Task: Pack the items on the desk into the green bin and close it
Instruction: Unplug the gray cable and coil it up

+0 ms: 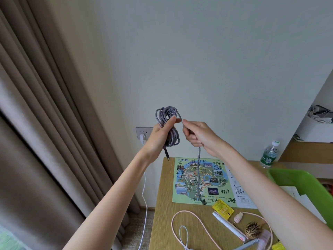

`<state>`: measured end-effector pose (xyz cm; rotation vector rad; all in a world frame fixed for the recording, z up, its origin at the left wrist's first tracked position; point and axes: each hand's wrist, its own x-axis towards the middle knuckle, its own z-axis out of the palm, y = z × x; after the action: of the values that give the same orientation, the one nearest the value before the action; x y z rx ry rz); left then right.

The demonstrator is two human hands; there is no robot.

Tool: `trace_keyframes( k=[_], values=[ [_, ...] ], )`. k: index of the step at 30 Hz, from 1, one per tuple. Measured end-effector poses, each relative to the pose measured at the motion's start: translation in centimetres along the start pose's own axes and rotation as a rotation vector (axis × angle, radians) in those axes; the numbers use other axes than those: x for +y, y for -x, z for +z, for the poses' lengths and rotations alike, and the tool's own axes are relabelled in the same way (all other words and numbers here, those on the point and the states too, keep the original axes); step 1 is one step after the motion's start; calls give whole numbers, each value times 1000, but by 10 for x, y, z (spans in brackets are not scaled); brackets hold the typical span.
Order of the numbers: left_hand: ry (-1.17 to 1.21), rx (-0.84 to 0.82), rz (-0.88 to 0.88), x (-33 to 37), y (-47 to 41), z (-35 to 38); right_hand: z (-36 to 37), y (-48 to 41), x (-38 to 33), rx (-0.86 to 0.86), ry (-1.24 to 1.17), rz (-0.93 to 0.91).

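Note:
Raised in front of the wall, my left hand (160,135) holds a coil of grey braided cable (168,123), loops wrapped round the fingers. My right hand (197,133) grips the same cable just right of the coil. Its free end hangs down to the desk (162,213), and a short plug end dangles below the left hand. The green bin (306,184) stands open at the right edge, partly hidden by my right forearm. On the desk lie a pink cable (189,215), a white-blue cable (183,235), a white pen (227,225), a yellow packet (222,209) and a hairbrush (253,230).
A printed map sheet (214,177) with handwriting lies at the desk's back. A water bottle (269,154) stands at the back right beside a shelf. A wall socket (143,133) holds a white plug whose cord hangs down the desk's left side. Curtains fill the left.

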<state>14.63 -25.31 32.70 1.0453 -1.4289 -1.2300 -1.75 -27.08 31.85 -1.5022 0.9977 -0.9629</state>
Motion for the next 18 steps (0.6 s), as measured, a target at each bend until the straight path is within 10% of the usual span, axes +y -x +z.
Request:
trace_keyframes(
  k=[18],
  values=[
    [247,71,-8,4,-10,-3,-13,8,-4,-65,211,49]
  ],
)
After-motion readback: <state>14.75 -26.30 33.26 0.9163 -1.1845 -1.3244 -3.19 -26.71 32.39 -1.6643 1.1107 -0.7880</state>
